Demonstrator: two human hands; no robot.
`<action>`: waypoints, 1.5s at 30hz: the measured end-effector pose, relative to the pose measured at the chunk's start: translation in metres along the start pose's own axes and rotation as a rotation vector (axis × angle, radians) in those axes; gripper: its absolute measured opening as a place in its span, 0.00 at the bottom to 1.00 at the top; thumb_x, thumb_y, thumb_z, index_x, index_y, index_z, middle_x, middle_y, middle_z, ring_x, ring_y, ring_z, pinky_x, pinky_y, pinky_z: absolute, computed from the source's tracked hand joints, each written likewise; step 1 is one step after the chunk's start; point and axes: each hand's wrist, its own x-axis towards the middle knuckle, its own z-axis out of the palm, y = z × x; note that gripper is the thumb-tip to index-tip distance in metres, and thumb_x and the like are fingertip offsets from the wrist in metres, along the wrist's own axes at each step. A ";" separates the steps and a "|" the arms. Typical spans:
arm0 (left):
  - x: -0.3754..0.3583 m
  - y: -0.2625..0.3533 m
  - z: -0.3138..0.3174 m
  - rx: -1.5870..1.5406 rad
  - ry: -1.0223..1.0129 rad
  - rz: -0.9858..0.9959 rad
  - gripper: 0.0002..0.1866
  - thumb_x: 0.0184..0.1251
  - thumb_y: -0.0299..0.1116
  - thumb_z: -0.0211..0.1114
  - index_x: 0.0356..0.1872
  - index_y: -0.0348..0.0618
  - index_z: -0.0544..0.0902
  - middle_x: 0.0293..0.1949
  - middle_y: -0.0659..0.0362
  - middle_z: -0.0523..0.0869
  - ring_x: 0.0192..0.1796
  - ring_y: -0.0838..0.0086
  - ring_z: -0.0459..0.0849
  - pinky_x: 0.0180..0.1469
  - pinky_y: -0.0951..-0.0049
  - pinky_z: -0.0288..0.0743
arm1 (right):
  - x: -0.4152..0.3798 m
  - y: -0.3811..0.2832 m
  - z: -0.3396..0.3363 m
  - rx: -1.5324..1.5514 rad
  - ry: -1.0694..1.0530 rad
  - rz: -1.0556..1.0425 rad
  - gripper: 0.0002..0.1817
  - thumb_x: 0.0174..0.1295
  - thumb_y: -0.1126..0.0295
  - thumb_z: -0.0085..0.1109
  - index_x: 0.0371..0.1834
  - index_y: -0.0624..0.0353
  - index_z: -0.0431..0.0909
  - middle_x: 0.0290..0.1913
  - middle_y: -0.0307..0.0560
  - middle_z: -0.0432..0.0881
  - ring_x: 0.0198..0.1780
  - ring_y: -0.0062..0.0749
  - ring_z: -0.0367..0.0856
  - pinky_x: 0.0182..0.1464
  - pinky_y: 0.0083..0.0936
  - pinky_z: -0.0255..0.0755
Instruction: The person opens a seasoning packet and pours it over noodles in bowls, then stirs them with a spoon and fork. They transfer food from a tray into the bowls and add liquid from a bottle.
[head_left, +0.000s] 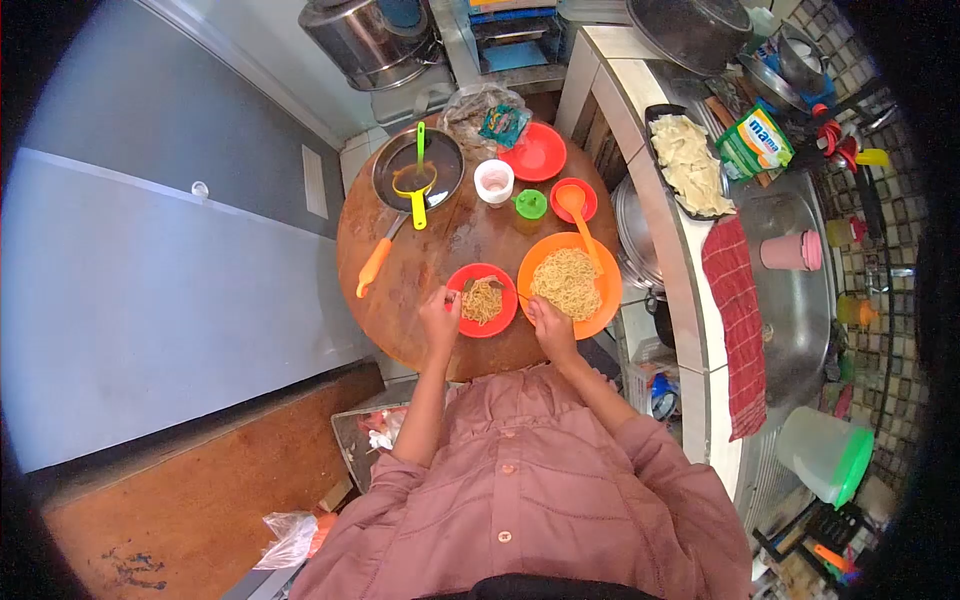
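Brown noodles (pixel 482 302) lie in a small red bowl (pixel 484 270) near the front of the round wooden table. My left hand (pixel 440 318) is closed at the bowl's left rim; what its fingers pinch is too small to make out. From the other side my right hand (pixel 551 326) grips a thin metal utensil (pixel 524 297) that reaches into the bowl; its head is hidden among the noodles. Just beyond that hand, an orange plate (pixel 608 308) carries paler noodles (pixel 565 284), with an orange ladle (pixel 586 232) leaning from it to a small red bowl (pixel 591 207).
Behind stand a frying pan (pixel 389 176) with a yellow-green strainer (pixel 418 205) across it, a white cup (pixel 493 182), a green-lidded jar (pixel 530 204) and a red plate (pixel 535 155). On the right, the tiled counter holds a black tray (pixel 718 212) of pale food beside a sink (pixel 800 300).
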 end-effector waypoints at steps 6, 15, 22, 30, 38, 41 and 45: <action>-0.004 0.000 -0.008 -0.020 0.011 -0.021 0.06 0.52 0.28 0.63 0.24 0.37 0.75 0.23 0.53 0.80 0.28 0.63 0.81 0.31 0.67 0.72 | 0.002 -0.001 -0.002 -0.157 -0.148 -0.090 0.08 0.61 0.73 0.50 0.39 0.66 0.73 0.32 0.55 0.80 0.33 0.42 0.82 0.34 0.30 0.75; -0.008 -0.004 -0.017 -0.161 0.141 -0.191 0.10 0.55 0.27 0.63 0.22 0.34 0.71 0.25 0.55 0.83 0.28 0.81 0.80 0.32 0.77 0.73 | 0.010 0.009 0.015 -0.165 -0.126 -0.285 0.11 0.57 0.72 0.54 0.42 0.62 0.74 0.38 0.51 0.81 0.35 0.39 0.81 0.35 0.30 0.76; -0.023 -0.012 -0.022 -0.220 0.173 -0.245 0.10 0.55 0.25 0.63 0.21 0.34 0.71 0.26 0.54 0.84 0.28 0.78 0.81 0.33 0.77 0.74 | 0.011 0.007 0.011 -0.177 -0.153 -0.312 0.10 0.55 0.73 0.55 0.40 0.63 0.75 0.38 0.50 0.81 0.35 0.39 0.82 0.34 0.29 0.77; -0.035 -0.001 -0.030 -0.185 0.176 -0.257 0.11 0.56 0.25 0.63 0.21 0.35 0.69 0.28 0.54 0.84 0.31 0.81 0.81 0.35 0.78 0.75 | 0.017 0.001 0.007 -0.088 -0.123 -0.272 0.09 0.58 0.72 0.53 0.40 0.64 0.75 0.37 0.51 0.81 0.36 0.41 0.82 0.36 0.31 0.76; -0.041 -0.003 -0.025 -0.270 0.181 -0.299 0.11 0.57 0.25 0.62 0.21 0.35 0.69 0.30 0.55 0.84 0.34 0.81 0.80 0.37 0.79 0.75 | 0.011 0.007 -0.006 -0.092 -0.191 -0.109 0.09 0.60 0.71 0.50 0.41 0.63 0.75 0.35 0.55 0.81 0.37 0.44 0.81 0.36 0.32 0.75; -0.041 -0.014 -0.021 -0.314 0.212 -0.288 0.11 0.57 0.24 0.62 0.21 0.35 0.69 0.29 0.55 0.84 0.33 0.81 0.80 0.37 0.80 0.74 | 0.014 0.005 -0.002 -0.069 -0.118 -0.179 0.08 0.61 0.75 0.48 0.40 0.65 0.73 0.33 0.54 0.81 0.36 0.39 0.82 0.36 0.28 0.76; -0.030 -0.012 -0.024 -0.325 0.252 -0.256 0.12 0.57 0.24 0.62 0.20 0.35 0.68 0.29 0.55 0.84 0.33 0.81 0.80 0.36 0.80 0.74 | 0.026 0.008 0.014 0.085 -0.149 -0.125 0.08 0.62 0.76 0.47 0.40 0.66 0.73 0.34 0.54 0.81 0.37 0.37 0.83 0.37 0.25 0.76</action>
